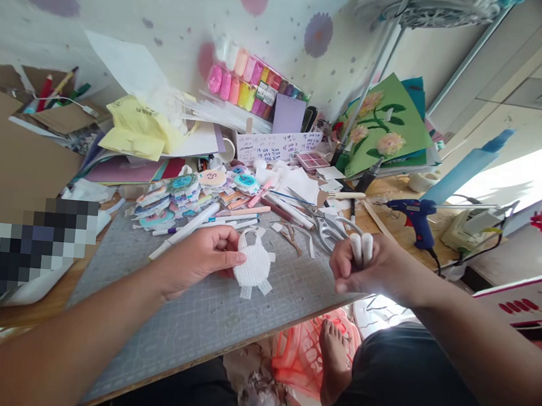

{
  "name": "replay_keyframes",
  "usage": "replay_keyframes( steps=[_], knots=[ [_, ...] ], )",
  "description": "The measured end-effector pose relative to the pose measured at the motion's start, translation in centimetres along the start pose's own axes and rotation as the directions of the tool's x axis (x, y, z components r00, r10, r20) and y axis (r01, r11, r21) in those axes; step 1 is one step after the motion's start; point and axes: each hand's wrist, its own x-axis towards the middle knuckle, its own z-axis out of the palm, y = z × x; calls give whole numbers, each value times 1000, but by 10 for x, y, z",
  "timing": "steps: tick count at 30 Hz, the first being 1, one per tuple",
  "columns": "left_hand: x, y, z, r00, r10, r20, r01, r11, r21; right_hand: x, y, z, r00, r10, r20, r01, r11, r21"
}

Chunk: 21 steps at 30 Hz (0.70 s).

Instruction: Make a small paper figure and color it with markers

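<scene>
My left hand (215,252) pinches the edge of a white turtle-shaped cutout (253,265), a round body with small tabs around it, held just over the grey cutting mat (185,340). Two white marker pens (362,250) are gripped in my right hand (373,270), their ends poking up between the fingers. Close by that hand lies a pair of scissors (328,227) with grey handles. Behind my left hand is a pile of decorated round cutouts (183,187), some with turquoise centres.
Several pens and paper scraps (296,183) litter the back of the mat. At right stand a blue glue gun (417,217) and a green floral picture (390,125). Packs of coloured clay (252,83) lean at the back. A cardboard box (18,133) is at left.
</scene>
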Motion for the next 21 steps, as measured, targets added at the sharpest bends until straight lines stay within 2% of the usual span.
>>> replay_keyframes(
  steps=[11, 13, 18, 21],
  knots=[
    [-2, 2, 0, 1000, 27, -5, -26, 999, 37, -2, -2, -1, 999, 38, -12, -34, 965, 261],
    [-2, 1, 0, 999, 32, -1, -32, 998, 47, -2, -2, -2, 999, 34, -24, -29, 979, 201],
    [-1, 0, -1, 999, 49, 9, -49, 998, 37, 2, -2, -1, 995, 6, -100, -17, 994, -109],
    [-2, 1, -2, 999, 42, 5, -42, 999, 26, 4, 2, 2, 991, 46, -127, -53, 997, -59]
  ],
)
